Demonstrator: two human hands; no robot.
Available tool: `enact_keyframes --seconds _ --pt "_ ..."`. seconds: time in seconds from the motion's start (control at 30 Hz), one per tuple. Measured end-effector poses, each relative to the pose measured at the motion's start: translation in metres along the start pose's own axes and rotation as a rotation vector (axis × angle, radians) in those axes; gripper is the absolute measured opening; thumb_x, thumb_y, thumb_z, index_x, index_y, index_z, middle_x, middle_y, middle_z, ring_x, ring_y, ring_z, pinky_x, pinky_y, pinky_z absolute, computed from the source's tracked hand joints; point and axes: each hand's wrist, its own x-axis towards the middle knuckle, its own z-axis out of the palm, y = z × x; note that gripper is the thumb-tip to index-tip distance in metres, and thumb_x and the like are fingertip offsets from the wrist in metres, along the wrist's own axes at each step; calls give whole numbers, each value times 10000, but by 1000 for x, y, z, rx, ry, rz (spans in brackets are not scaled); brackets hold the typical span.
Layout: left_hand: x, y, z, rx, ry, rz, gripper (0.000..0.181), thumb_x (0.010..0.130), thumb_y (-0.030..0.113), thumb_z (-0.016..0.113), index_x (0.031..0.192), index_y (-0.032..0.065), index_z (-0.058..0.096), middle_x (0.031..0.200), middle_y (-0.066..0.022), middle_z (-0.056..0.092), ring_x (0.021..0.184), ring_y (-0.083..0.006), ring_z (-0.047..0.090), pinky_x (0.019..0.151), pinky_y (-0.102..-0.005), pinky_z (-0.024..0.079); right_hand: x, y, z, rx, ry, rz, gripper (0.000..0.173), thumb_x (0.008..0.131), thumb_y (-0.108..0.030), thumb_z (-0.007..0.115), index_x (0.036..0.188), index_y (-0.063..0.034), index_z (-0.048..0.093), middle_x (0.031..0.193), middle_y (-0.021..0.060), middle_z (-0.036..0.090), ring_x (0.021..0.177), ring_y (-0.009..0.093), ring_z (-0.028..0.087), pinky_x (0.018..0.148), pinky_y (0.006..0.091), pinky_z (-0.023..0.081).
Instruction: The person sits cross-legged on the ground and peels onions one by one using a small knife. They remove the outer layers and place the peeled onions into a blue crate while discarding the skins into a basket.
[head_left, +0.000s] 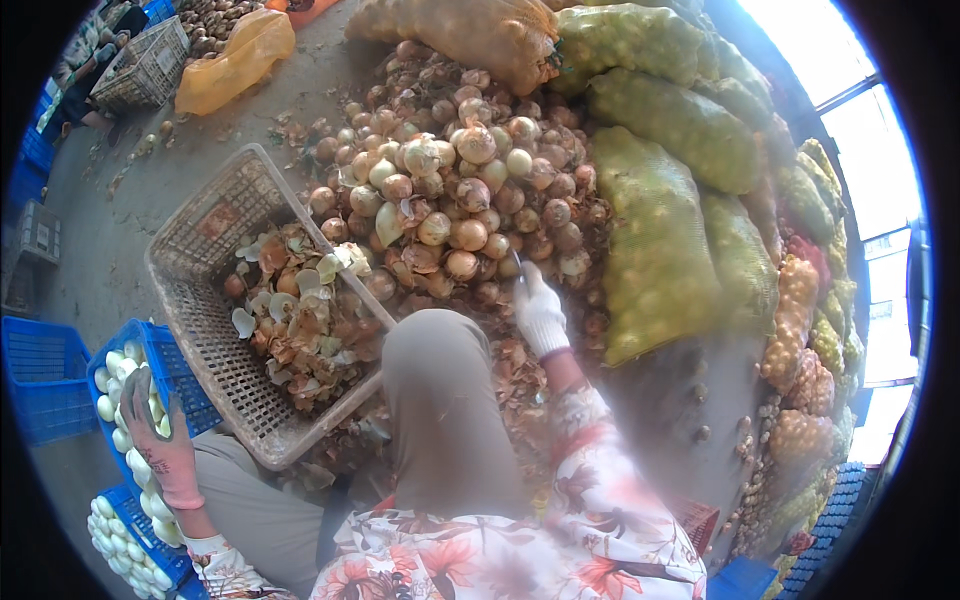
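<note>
My left hand (159, 439), in a pink glove with grey fingers, is spread over peeled white onions (112, 364) in a blue plastic crate (184, 375). No onion is visibly gripped, though the palm side is hidden. In a white knit glove, my right hand (541, 311) holds a small knife; its thin blade (517, 259) points at the near side of a heap of unpeeled onions (472, 195). Between my hands, a dirty plastic basket (217, 330) lies tilted beside my knee, with onion skins (311, 319) and a few onions inside.
Full yellow-green mesh sacks (660, 247) line the right side, and an orange mesh sack (457, 34) lies behind the heap. Another blue crate (45, 375) stands at far left. Below it, a further crate holds peeled onions (124, 544). A person (82, 67) sits at upper left near a grey crate (146, 64).
</note>
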Motion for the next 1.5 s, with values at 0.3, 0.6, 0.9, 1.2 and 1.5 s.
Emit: enact_keyframes --seconds 0.3,0.6,0.9,1.2,1.5 --pt "12 34 11 -128 -73 -20 537 783 -78 646 1307 29 593 1303 -134 584 1220 -285 559 1060 -390 437 59 24 9 18 -127 139 440 989 -344 514 1366 -121 560 1140 235 693 1037 395 681 898 456 532" --pt "-16 100 20 -1507 -741 -612 497 1008 316 587 1397 12 526 1208 -188 648 1011 -287 698 776 -378 615 -109 -128 -136 426 -93 -401 448 922 -25 645 1363 -26 567 869 58 627 718 140 579 692 280 507" --pt "-40 106 -35 -1813 -795 -682 698 869 386 798 1380 25 490 1248 -132 615 975 -248 691 724 -337 617 -190 -217 -119 82 -459 -1080 468 875 -125 709 1325 -100 583 872 84 668 731 296 688 589 399 538" --pt "-72 77 -30 -1245 -220 -359 667 772 93 827 1353 18 508 1189 -57 600 1076 -140 613 882 -302 567 -210 -253 -87 199 -561 -1033 376 922 -125 667 1278 -96 549 968 157 681 789 362 694 644 444 540" --pt "-77 69 -15 -687 142 -154 600 682 18 839 1213 45 561 1131 -116 614 999 -247 647 900 -337 530 -209 -268 -47 120 -695 -906 327 945 -178 650 1251 -109 556 996 151 695 849 392 694 684 469 539"
